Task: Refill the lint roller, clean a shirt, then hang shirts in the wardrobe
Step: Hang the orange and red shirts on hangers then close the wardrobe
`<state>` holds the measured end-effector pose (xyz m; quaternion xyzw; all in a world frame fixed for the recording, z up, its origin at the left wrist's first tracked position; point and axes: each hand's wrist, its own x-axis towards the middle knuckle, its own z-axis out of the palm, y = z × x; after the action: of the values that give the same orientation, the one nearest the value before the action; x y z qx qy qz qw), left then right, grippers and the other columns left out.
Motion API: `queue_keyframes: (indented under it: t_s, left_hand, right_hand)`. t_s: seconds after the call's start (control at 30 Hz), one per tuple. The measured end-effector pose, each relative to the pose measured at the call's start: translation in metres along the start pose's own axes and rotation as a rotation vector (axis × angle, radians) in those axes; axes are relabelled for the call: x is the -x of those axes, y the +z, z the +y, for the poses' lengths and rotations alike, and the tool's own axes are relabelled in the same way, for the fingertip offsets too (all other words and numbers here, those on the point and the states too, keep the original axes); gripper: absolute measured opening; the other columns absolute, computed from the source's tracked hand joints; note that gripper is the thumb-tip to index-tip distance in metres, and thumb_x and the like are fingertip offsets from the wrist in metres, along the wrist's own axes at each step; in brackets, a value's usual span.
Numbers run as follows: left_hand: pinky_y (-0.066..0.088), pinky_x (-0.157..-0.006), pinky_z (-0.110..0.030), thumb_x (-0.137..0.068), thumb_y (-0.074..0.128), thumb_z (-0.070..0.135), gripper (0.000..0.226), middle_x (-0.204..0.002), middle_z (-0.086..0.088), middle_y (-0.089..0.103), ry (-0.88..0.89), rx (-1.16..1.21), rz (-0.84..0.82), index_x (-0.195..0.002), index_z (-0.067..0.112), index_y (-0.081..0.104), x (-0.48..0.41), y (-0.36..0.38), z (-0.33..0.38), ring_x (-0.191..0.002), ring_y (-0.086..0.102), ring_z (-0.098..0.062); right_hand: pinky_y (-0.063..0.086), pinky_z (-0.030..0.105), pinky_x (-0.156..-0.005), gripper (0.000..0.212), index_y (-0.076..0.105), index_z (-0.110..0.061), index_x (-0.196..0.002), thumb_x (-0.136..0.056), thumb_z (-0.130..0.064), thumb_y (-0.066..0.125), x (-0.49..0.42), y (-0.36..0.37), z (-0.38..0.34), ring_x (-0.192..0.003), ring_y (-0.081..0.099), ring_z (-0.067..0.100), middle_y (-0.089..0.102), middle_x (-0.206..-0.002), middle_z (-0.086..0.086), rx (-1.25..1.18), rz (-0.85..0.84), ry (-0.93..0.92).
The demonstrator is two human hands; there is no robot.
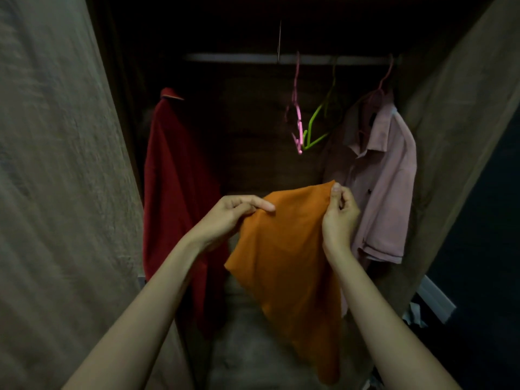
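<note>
An orange shirt (284, 254) hangs limp in front of the open wardrobe, held up by both hands. My left hand (230, 215) pinches its upper left edge, index finger stretched over the cloth. My right hand (340, 212) grips the upper right corner between thumb and fingers. Inside the wardrobe a rail (239, 58) runs across the top. A dark red shirt (177, 192) hangs at the left, a pale pink shirt (382, 178) on a pink hanger at the right. Between them hang an empty pink hanger (297, 119) and an empty green hanger (318, 122).
Open wardrobe doors stand on both sides, the left door (56, 178) close to my left arm, the right door (455, 136) past the pink shirt. The wardrobe floor (247, 347) lies below the orange shirt. A white skirting strip (436, 296) shows at the lower right.
</note>
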<state>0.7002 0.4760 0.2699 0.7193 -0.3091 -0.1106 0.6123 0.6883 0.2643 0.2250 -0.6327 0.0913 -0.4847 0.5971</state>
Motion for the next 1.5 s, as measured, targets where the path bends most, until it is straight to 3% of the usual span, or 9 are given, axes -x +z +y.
queue_keyframes:
  t_s: [0.13,0.2,0.3,0.47,0.77,1.0,1.1,1.3,1.5]
  left_hand:
    - [0.041,-0.046,-0.013,-0.097,0.039,0.001,0.032,-0.067,0.004,0.066,-0.021,0.202,-0.048,-0.098,0.010,0.071,0.003,0.012,0.016,-0.049,0.051,-0.004]
    - [0.042,-0.042,-0.011,-0.098,0.043,0.004,0.027,-0.079,0.005,0.069,-0.008,0.240,-0.087,-0.107,0.009,0.068,0.002,0.017,0.024,-0.047,0.054,-0.001]
    - [0.048,-0.051,-0.012,-0.099,0.047,0.008,0.026,-0.087,0.004,0.070,0.028,0.334,-0.011,-0.117,0.011,0.065,-0.005,0.021,0.027,-0.059,0.061,-0.001]
    - [0.049,-0.060,-0.014,-0.096,0.055,0.011,0.026,-0.056,0.009,0.056,0.067,0.330,0.207,-0.120,0.015,0.065,-0.030,0.025,0.016,-0.053,0.053,-0.003]
    - [0.052,-0.058,-0.012,-0.092,0.062,0.005,0.025,-0.068,0.004,0.069,0.001,0.470,0.405,-0.116,0.006,0.068,-0.048,0.025,0.006,-0.057,0.059,-0.001]
    - [0.036,-0.059,-0.022,-0.094,0.057,0.005,0.020,-0.054,-0.001,0.043,0.027,0.455,0.405,-0.104,0.017,0.071,-0.044,0.025,0.003,-0.045,0.036,-0.008]
    - [0.037,-0.060,-0.021,-0.095,0.055,0.004,0.022,-0.057,-0.002,0.045,0.050,0.422,0.435,-0.105,0.015,0.071,-0.046,0.023,0.008,-0.046,0.038,-0.008]
    - [0.050,-0.074,-0.022,-0.095,0.053,0.003,0.025,-0.086,-0.017,0.059,0.055,0.438,0.516,-0.098,0.018,0.073,-0.048,0.006,0.010,-0.076,0.052,-0.022]
    - [0.055,-0.076,-0.018,-0.097,0.054,0.010,0.025,-0.079,0.002,0.070,-0.001,0.360,0.608,-0.117,0.012,0.069,-0.040,-0.006,-0.009,-0.071,0.065,-0.005]
  right_hand:
    - [0.035,0.012,-0.057,0.033,0.046,-0.026,-0.068,-0.100,-0.028,0.044,0.000,0.005,0.001,-0.057,0.043,-0.004,0.043,-0.062,-0.012,-0.013,-0.070,-0.022]
    - [0.035,0.011,-0.058,0.033,0.047,-0.025,-0.068,-0.100,-0.027,0.044,-0.002,0.010,0.003,-0.058,0.045,-0.004,0.044,-0.062,-0.011,-0.009,-0.107,-0.027]
    - [0.037,0.013,-0.060,0.031,0.054,-0.015,-0.072,-0.100,-0.023,0.045,-0.006,0.014,0.013,-0.061,0.047,-0.004,0.049,-0.064,-0.009,0.008,-0.193,-0.035]
    - [0.048,0.028,-0.087,0.027,0.069,-0.015,-0.101,-0.099,-0.029,0.046,-0.006,0.016,0.023,-0.096,0.062,0.008,0.070,-0.101,-0.002,0.136,-0.278,-0.008]
    - [0.040,0.007,-0.085,0.026,0.062,-0.011,-0.116,-0.097,-0.024,0.047,0.047,0.003,-0.002,-0.105,0.058,-0.001,0.065,-0.113,-0.001,-0.096,-0.300,-0.033]
    - [0.039,0.016,-0.099,0.071,0.039,-0.042,-0.133,-0.071,-0.060,0.068,0.077,0.013,0.012,-0.117,0.049,-0.002,0.050,-0.126,-0.025,-0.030,-0.423,0.081]
    - [0.037,0.044,-0.108,0.069,0.035,-0.058,-0.127,-0.067,-0.069,0.066,0.085,0.019,0.020,-0.115,0.047,-0.009,0.046,-0.120,-0.040,0.048,-0.387,0.070]
    - [0.046,0.050,-0.093,0.007,0.064,-0.044,-0.090,-0.084,-0.044,0.063,0.071,0.014,0.034,-0.093,0.060,0.003,0.063,-0.092,-0.019,0.112,-0.262,-0.022]
    - [0.049,0.019,-0.066,0.018,0.067,-0.019,-0.089,-0.095,-0.028,0.053,0.043,0.000,0.017,-0.074,0.061,0.000,0.065,-0.078,-0.008,0.050,-0.292,-0.018]
